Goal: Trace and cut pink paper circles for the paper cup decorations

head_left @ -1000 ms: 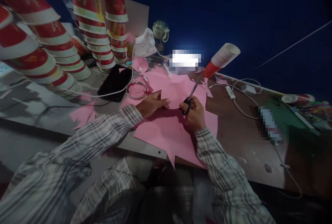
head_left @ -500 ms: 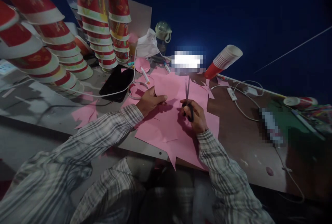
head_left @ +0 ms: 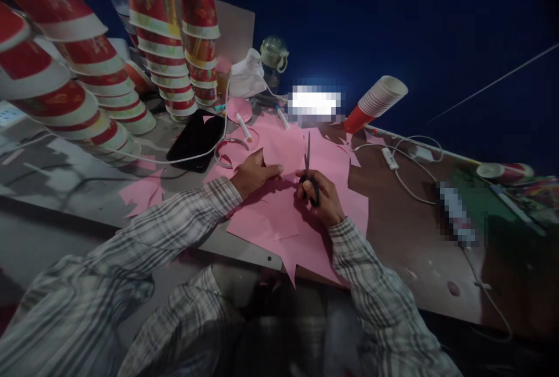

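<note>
In my right hand (head_left: 325,194) are dark-handled scissors (head_left: 307,156), fingers in the loops and blades pointing away from me. They are over layered pink paper (head_left: 262,220) spread across the table's front part. To their left, my left hand (head_left: 255,173) is closed, thumb toward the scissors, pinching what looks like pink paper; the piece blends into the sheets below. A small gap separates the two hands. Just beyond my left hand lie a roll of tape (head_left: 231,153) and a white marker (head_left: 244,128).
Tall stacks of red-and-white paper cups (head_left: 163,45) stand at left, near a black phone (head_left: 196,139). Another leaning cup stack (head_left: 375,103) is at the back right. White cables cross both sides. A face mask (head_left: 248,73) and a lidded bottle (head_left: 274,54) sit behind.
My right hand has shifted slightly left with the scissors, bringing them nearer my left hand. My left hand has barely moved.
</note>
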A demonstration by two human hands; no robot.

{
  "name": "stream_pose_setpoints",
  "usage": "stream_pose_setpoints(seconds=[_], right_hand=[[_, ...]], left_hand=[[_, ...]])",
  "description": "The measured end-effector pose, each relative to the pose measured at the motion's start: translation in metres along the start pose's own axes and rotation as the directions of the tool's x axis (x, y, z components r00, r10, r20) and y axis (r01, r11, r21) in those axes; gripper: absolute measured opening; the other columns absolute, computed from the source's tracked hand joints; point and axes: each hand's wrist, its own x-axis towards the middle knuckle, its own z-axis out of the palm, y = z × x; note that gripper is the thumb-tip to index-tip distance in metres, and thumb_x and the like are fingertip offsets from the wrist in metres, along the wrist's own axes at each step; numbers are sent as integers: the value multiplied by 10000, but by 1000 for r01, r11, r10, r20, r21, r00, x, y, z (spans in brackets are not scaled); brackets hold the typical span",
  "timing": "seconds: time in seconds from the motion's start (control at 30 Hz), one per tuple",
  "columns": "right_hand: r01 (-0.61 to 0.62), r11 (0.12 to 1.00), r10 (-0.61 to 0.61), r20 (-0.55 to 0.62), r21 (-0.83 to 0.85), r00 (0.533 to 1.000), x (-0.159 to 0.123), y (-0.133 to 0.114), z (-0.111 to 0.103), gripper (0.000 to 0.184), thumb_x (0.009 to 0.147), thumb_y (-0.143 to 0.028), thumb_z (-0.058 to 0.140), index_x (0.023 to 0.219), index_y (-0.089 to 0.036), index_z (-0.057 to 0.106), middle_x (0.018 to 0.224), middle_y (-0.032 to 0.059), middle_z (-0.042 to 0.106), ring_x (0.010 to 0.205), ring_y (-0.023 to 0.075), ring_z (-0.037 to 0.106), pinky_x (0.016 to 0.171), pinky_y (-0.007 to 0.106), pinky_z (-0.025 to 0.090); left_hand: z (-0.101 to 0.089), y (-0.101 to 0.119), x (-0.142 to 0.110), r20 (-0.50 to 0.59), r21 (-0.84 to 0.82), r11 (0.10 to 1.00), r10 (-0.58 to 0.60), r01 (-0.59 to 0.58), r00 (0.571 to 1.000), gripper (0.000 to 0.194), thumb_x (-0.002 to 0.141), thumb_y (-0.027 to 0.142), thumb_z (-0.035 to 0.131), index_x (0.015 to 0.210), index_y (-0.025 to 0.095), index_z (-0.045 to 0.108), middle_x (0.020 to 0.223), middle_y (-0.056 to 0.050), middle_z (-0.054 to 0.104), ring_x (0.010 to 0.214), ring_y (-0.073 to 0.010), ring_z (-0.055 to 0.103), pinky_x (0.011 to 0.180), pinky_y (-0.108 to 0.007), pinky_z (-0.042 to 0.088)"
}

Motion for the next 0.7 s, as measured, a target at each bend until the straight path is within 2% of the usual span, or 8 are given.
stream_pose_setpoints(seconds=[0.27,0.53,0.7], right_hand=[[27,1000,-27,-12,-9,1000,0,1,-1,465,783,-601,664,1003,-197,596,620,-18,561,572,145,506,527,276,403],[12,1000,-12,-10,-12,1000,1,3,-2,426,794,-566,665,1006,-201,601,602,-30,557,556,134,500,527,271,410],[-10,1000,10,-11,8,1000,1,5,-3,448,776,-574,685,1004,-196,609,587,-43,547,542,122,486,519,260,397]], left_hand=[[-1,2,-2,28,104,994,19,-22,999,234,742,250,738,809,142,542,631,9,602,545,-105,556,499,-226,447],[-1,4,-3,10,171,985,-13,11,1000,266,731,276,758,752,162,519,581,13,594,478,-91,513,434,-213,388],[-4,5,-2,-19,122,992,-31,33,999,242,736,257,728,778,164,509,574,23,586,459,-87,504,419,-214,354]])
